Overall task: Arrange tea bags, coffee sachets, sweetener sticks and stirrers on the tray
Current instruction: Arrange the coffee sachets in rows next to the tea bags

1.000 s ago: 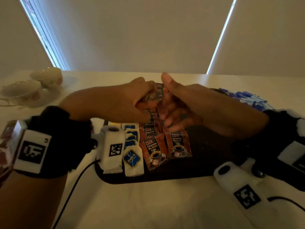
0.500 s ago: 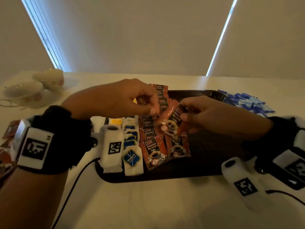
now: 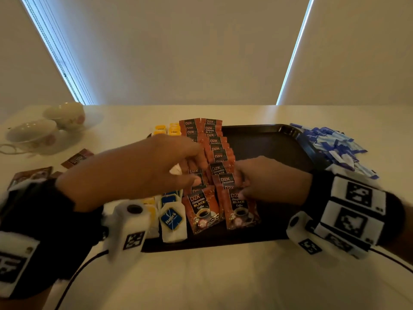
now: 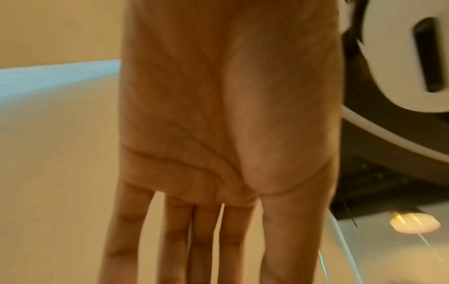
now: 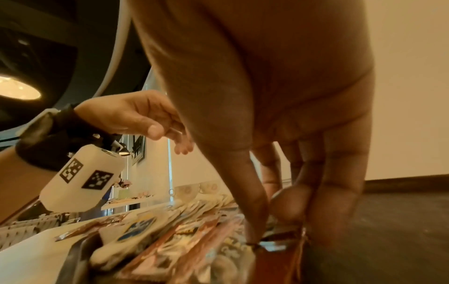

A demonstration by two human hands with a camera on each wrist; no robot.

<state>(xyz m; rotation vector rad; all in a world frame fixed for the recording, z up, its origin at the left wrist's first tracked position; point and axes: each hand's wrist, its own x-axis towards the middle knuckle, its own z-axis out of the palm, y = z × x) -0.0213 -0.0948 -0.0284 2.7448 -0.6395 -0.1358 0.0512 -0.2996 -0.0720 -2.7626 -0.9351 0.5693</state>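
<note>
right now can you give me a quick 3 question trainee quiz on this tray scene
1. True or false: the blue and white sweetener sticks lie in neat rows in the middle of the dark rectangular tray.
2. Which hand touches the red-brown coffee sachets: A left hand, B right hand?
3. Fill in: the white tea bags with blue labels lie to the ___ of the sachets.

Key: 1 false; 2 B; 3 left

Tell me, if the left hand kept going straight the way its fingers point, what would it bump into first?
Probably the left row of coffee sachets on the tray; the left hand hovers above them, fingers pointing right. Height is hard to judge.
</note>
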